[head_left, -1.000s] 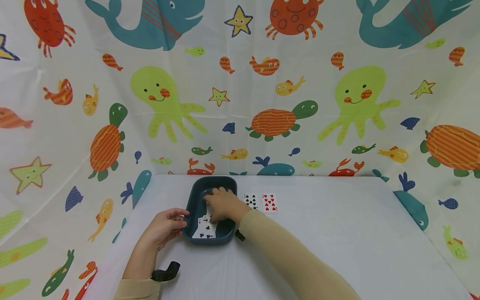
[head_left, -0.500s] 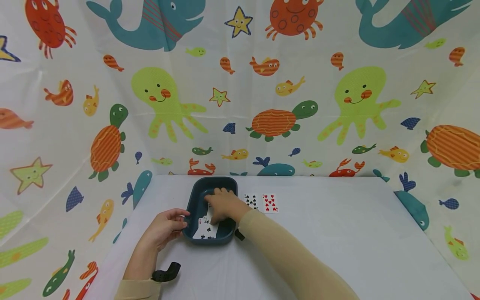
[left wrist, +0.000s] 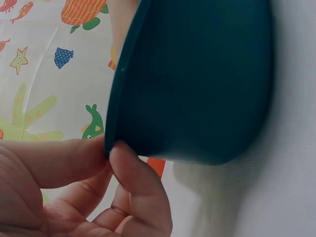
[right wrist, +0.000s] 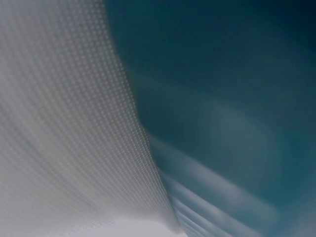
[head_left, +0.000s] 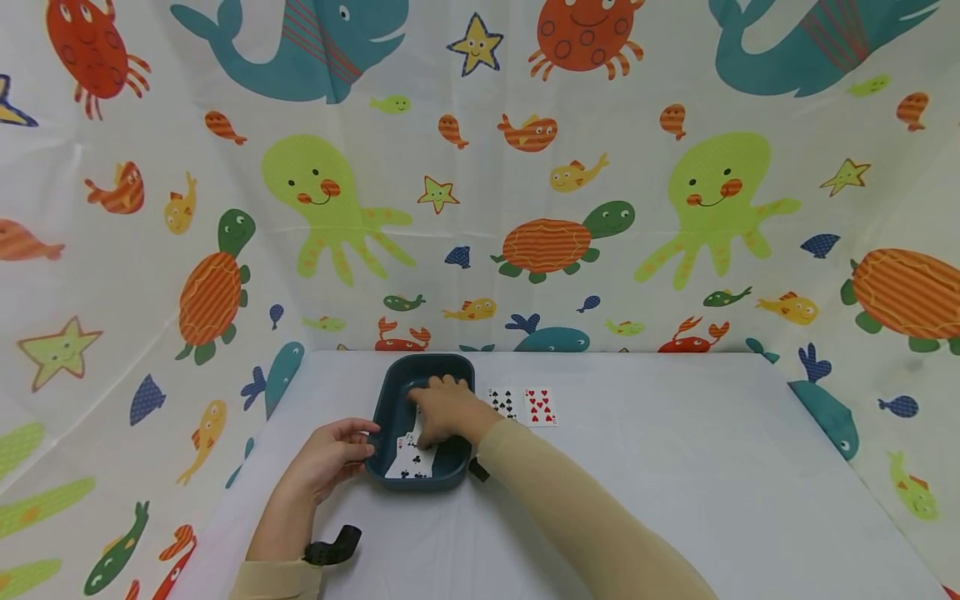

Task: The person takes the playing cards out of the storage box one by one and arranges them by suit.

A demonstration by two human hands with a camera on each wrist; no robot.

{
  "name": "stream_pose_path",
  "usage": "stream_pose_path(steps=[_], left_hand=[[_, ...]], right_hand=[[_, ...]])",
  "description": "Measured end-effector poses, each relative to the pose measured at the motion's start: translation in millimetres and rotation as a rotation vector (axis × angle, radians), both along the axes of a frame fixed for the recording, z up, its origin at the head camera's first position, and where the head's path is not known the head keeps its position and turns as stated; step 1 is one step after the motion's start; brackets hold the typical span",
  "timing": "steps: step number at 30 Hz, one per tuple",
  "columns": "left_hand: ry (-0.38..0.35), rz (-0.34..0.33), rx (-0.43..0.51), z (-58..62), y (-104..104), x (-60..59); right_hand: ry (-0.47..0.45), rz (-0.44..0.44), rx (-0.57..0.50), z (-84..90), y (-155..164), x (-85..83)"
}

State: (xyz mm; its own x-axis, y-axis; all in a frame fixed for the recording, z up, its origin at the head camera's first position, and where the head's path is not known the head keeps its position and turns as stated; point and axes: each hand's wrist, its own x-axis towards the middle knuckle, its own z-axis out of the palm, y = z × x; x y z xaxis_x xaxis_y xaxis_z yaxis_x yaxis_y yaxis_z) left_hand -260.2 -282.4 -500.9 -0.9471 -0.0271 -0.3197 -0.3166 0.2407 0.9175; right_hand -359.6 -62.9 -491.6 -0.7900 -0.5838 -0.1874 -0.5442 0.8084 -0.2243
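A dark teal tray (head_left: 390, 392) stands on the white table, with several playing cards (head_left: 412, 461) lying face up inside. My left hand (head_left: 365, 442) grips the tray's left rim; in the left wrist view the left hand (left wrist: 109, 148) pinches the rim of the tray (left wrist: 197, 79) between thumb and fingers. My right hand (head_left: 431, 417) reaches into the tray, its fingers bent down onto the cards. The fingertips are hidden, so a pinch cannot be made out. The right wrist view shows only a blurred tray wall (right wrist: 222, 98).
Two cards lie face up on the table right of the tray, a black spades card (head_left: 502, 402) and a red hearts card (head_left: 540, 406). Sea-creature curtains (head_left: 547, 242) close in the back and both sides. A black wrist strap (head_left: 333, 546) sits on my left forearm.
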Motion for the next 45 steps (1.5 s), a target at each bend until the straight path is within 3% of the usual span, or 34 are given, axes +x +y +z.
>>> stream_pose_path(steps=[7, 31, 45], left_hand=[[0.011, -0.007, 0.006, -1.4, -1, -0.1], [0.01, -0.023, 0.026, -1.1, -2, -1.2], [0.0, -0.008, 0.023, 0.6, 1, -2.5]], right_hand=[[0.026, 0.003, 0.0, 0.9, -1, 0.5], [0.119, 0.066, -0.176, 1.6, 4, -4.9], [0.066, 0.035, -0.275, 7.9, 18, -1.8]])
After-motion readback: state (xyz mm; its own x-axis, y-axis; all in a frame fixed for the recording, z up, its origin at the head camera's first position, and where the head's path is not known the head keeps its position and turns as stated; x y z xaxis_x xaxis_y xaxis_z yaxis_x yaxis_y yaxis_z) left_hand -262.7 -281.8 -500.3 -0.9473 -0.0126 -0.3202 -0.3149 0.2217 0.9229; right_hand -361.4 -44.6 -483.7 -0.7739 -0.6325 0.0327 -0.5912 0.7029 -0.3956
